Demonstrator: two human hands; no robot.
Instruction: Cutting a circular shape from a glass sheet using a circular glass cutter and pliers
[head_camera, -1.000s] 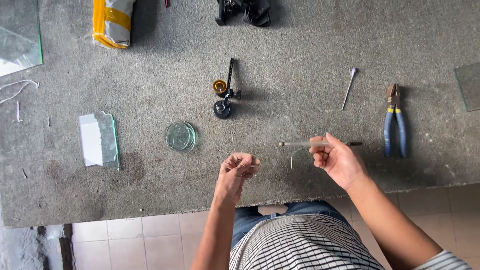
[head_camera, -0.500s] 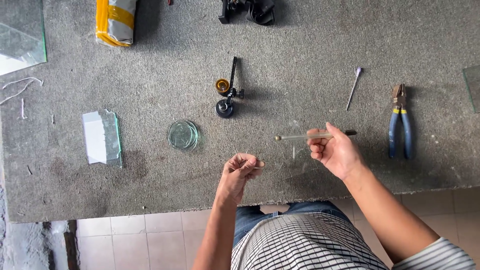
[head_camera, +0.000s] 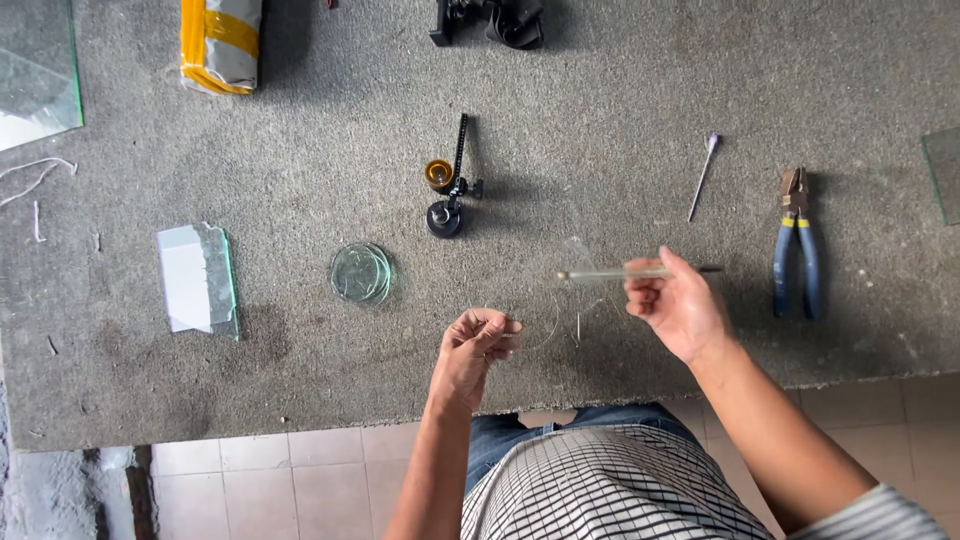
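My left hand (head_camera: 478, 345) hovers near the table's front edge, its fingertips pinched on the edge of a thin clear glass piece (head_camera: 560, 300) that is barely visible against the grey felt. My right hand (head_camera: 680, 310) grips a slim metal rod-shaped cutter (head_camera: 610, 273), held level and pointing left just above the glass piece. A stack of round glass discs (head_camera: 361, 272) lies to the left of my left hand. A black circle cutter with a brass cup (head_camera: 448, 190) lies farther back.
Blue-handled pliers (head_camera: 797, 250) and a thin rod tool (head_camera: 703, 177) lie to the right. Glass offcuts (head_camera: 198, 278) sit at the left and a glass sheet (head_camera: 35, 70) at the top left. A yellow-taped roll (head_camera: 218, 40) and a black tool (head_camera: 490, 18) lie at the back edge.
My right hand has shifted the cutter slightly farther from me and to the left. My left hand stays pinched in nearly the same spot.
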